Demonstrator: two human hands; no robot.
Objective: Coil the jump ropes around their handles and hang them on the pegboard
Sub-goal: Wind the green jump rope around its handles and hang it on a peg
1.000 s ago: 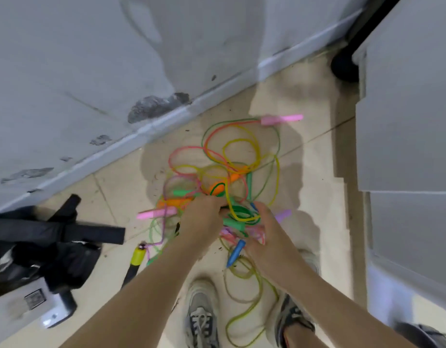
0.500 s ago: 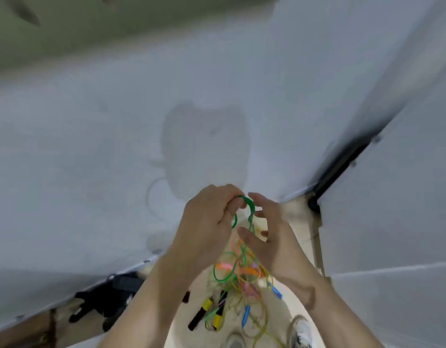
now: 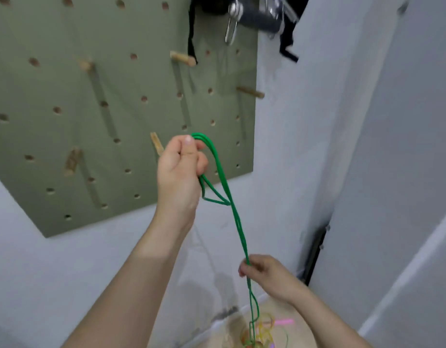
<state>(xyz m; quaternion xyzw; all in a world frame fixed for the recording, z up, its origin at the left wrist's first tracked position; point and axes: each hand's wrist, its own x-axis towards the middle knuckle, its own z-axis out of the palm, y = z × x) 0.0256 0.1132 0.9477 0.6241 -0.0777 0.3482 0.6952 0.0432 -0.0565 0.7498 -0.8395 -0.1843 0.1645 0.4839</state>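
**Green rope drawn up in front of the pegboard**

My left hand (image 3: pixel 180 172) is raised in front of the pegboard (image 3: pixel 66 96), fingers curled round a few bunched loops of the green jump rope (image 3: pixel 235 217), thumb on top. My right hand (image 3: pixel 264 271) is lower down and pinches the same rope where the doubled strands run down. Between the two hands the rope is drawn fairly straight. Below the right hand it hangs slack into the pile of ropes (image 3: pixel 263 332) on the floor (image 3: pixel 217 332), where a pink handle (image 3: pixel 283 322) lies. I cannot see the green rope's own handles from here.

The cord looks thin, light and smooth. I judge it limp enough to bend freely but springy enough that the loops will try to open if I loosen my grip. It will probably slide through a loose pinch, which helps when feeding it along but not when holding a coil. I would keep the bundle clamped in the left hand and run the right hand down to find a handle. The lower end may be snagged in the pile. A wooden peg (image 3: pixel 156 143) juts out just beside my left hand.
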